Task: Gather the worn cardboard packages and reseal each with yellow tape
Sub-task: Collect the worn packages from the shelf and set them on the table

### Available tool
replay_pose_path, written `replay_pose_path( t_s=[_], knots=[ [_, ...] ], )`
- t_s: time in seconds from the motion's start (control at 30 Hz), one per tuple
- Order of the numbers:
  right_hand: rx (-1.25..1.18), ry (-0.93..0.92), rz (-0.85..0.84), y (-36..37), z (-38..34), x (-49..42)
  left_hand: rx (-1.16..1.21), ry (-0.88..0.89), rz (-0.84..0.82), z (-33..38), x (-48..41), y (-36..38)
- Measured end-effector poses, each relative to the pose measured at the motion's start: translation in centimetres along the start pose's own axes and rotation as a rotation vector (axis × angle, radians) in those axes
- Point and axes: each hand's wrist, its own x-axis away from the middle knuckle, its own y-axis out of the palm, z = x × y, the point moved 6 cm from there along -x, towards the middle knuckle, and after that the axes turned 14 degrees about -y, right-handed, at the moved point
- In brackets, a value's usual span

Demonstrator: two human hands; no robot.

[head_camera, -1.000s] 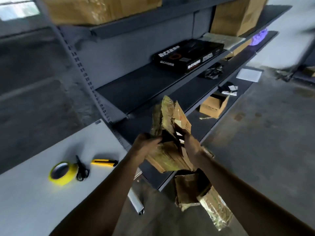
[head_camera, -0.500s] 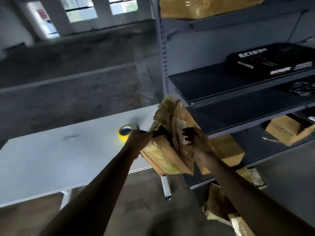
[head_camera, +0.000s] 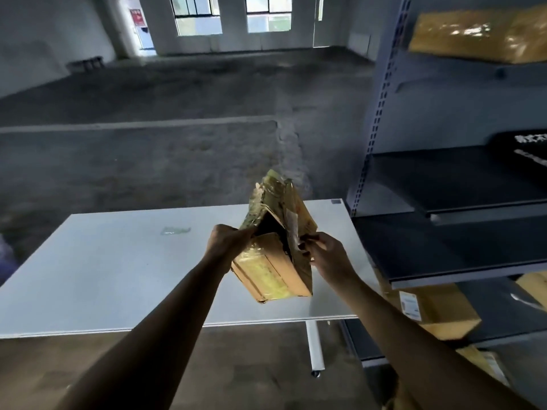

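Both hands up, and the cardboard packages (head_camera: 275, 261) hang in the air, seen against the right end of the white table (head_camera: 118, 276), touching nothing but skin. The left hand (head_camera: 229, 241) grips the bundle's left side, fingers curled round a glossy, taped flap; the right hand (head_camera: 325, 255) pinches the torn right edge. Any writing on the packages is too blurred to read. On the shelving rack (head_camera: 444, 202) past the table's right edge, a brown box (head_camera: 444, 318) carries a white label (head_camera: 409, 304), unreadable, and a black box (head_camera: 529, 146) shows smeared white lettering. A red sign (head_camera: 136, 16) on the far wall is illegible.
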Motion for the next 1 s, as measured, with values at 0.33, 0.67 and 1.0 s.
replay_pose_path(
  t_s=[0.33,0.67,1.0],
  knots=[
    [0.096,-0.017,-0.032,9.3,-1.7,-6.9,0.067,-0.007,0.010,1.4,-9.9,-4.9],
    [-0.086,0.022,-0.128,11.8,-0.1,-14.6,0.052,-0.032,0.096,4.6,-17.8,-3.2],
    [-0.119,0.126,-0.173,12.6,5.5,-25.0,-0.066,-0.012,0.157,8.7,-24.6,-0.2]
  ],
)
